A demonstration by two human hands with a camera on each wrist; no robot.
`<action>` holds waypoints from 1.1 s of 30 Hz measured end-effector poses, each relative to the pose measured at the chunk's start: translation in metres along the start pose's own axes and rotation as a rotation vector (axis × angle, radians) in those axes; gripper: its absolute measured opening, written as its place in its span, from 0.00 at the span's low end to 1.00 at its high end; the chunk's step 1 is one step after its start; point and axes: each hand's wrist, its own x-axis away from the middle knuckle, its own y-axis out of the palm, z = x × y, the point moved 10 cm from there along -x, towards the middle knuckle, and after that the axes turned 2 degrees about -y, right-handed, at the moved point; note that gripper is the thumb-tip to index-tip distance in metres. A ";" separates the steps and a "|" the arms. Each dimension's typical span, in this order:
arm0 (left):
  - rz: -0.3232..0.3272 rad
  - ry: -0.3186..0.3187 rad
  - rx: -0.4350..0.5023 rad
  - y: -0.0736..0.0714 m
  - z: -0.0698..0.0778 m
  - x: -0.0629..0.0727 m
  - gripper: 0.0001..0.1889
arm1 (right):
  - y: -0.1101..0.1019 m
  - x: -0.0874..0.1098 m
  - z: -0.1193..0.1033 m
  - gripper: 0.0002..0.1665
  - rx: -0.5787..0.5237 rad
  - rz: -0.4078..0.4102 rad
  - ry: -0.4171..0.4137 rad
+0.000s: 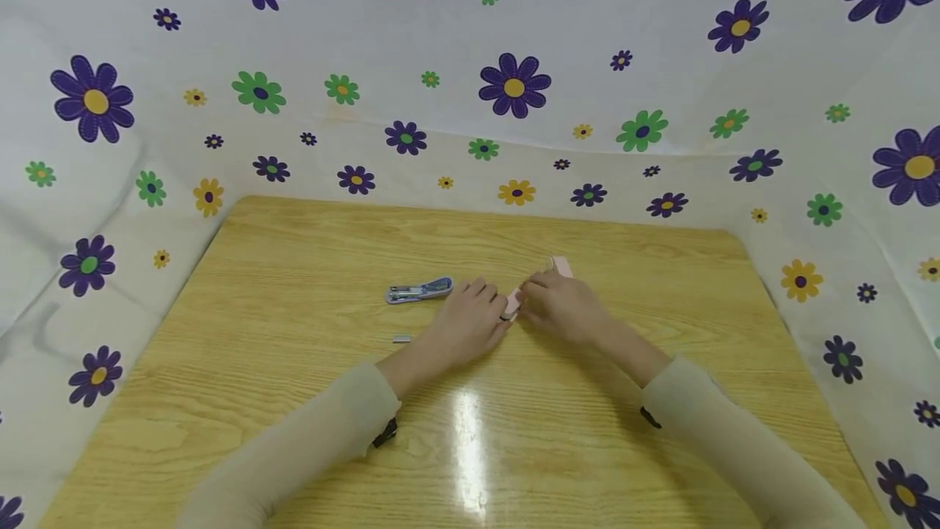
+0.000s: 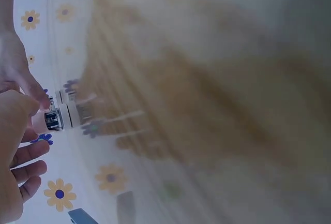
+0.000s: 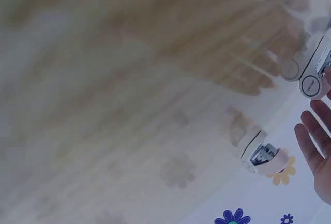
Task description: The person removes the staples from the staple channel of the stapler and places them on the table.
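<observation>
A small pink and white stapler [image 1: 512,304] is between my two hands over the wooden table. My left hand [image 1: 472,323] grips its near left side, with the other fingers loosely bent in the left wrist view. My right hand [image 1: 567,307] pinches at its right end with thumb and fingertips, which partly cover it. The metal inside shows in the right wrist view, where the round hinge end of this stapler [image 3: 311,85] faces the camera. Just beyond the right hand lies a second pink and white stapler [image 1: 561,266], its metal part [image 3: 264,153] exposed.
A blue stapler [image 1: 419,291] lies left of my left hand. Nearer to me is a short grey strip of staples [image 1: 401,339]. The glossy wooden table [image 1: 308,268] is bordered by a white flower-patterned cloth [image 1: 441,23] at the back and sides.
</observation>
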 end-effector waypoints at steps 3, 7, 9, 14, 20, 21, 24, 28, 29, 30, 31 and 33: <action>0.005 0.012 0.012 0.000 0.001 0.006 0.16 | -0.001 0.006 -0.009 0.13 0.023 0.029 -0.014; -0.013 0.011 0.051 0.001 -0.001 0.011 0.16 | -0.004 0.014 -0.019 0.12 0.069 0.075 -0.003; -0.025 0.003 0.073 0.002 -0.002 0.013 0.17 | -0.005 0.017 -0.022 0.11 0.088 0.088 0.006; -0.050 -0.032 0.090 0.004 -0.005 0.018 0.21 | -0.008 0.014 -0.029 0.14 0.073 0.072 -0.010; -0.081 -0.059 0.034 0.011 -0.006 0.024 0.21 | -0.004 0.005 -0.038 0.16 0.071 -0.004 -0.094; -0.084 -0.055 0.024 0.012 -0.006 0.025 0.20 | -0.003 0.003 -0.040 0.16 0.075 -0.011 -0.109; -0.075 -0.039 0.016 0.013 -0.004 0.025 0.18 | -0.002 0.000 -0.045 0.13 0.094 -0.016 -0.157; -0.044 -0.027 0.020 0.012 -0.002 0.024 0.16 | -0.001 -0.002 -0.050 0.11 0.154 -0.010 -0.194; -0.041 -0.026 0.016 0.012 -0.002 0.024 0.16 | 0.000 -0.002 -0.050 0.11 0.167 -0.006 -0.204; -0.036 -0.025 0.012 0.013 -0.002 0.023 0.15 | 0.000 -0.003 -0.051 0.11 0.178 -0.001 -0.212; -0.033 -0.026 0.008 0.013 -0.002 0.023 0.15 | 0.000 -0.003 -0.052 0.11 0.186 0.006 -0.219; -0.028 -0.029 0.008 0.014 -0.003 0.022 0.15 | -0.001 -0.003 -0.053 0.11 0.198 0.020 -0.230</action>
